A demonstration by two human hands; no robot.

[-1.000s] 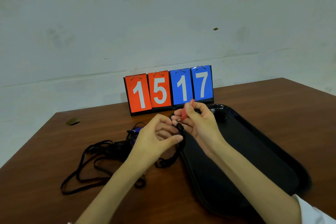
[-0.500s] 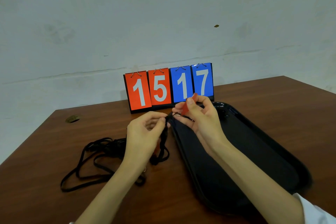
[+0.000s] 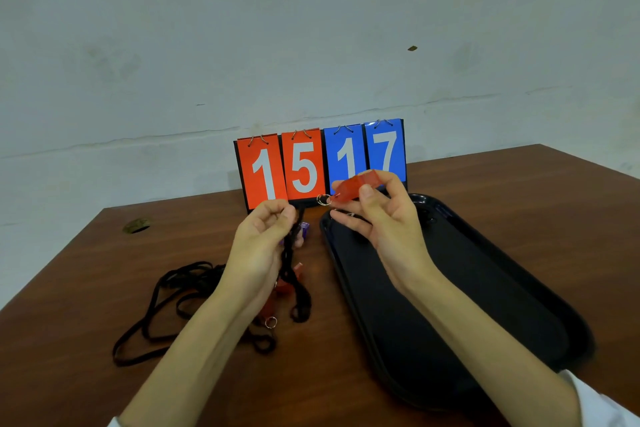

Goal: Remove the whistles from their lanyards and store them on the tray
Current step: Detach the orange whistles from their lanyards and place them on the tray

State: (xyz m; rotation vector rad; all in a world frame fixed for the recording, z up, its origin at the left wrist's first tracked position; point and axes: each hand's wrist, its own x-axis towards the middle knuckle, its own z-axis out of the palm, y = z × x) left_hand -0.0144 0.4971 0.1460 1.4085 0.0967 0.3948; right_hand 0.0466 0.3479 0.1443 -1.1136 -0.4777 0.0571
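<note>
The left hand (image 3: 266,246) covers most of a purple whistle (image 3: 304,229) and a red whistle (image 3: 289,282), leaving only corners visible. The black tray (image 3: 485,291) has its near end behind the right forearm; a small dark object (image 3: 430,219) on it is unidentifiable.

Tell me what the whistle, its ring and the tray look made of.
Whistle: translucent red plastic, probably hard; light shows through its body. Ring: thin metal wire, silvery, with a glint, likely a split ring. Tray: black, smooth, semi-gloss with soft reflections along the rim; looks like moulded plastic, though coated metal can't be ruled out.
</note>
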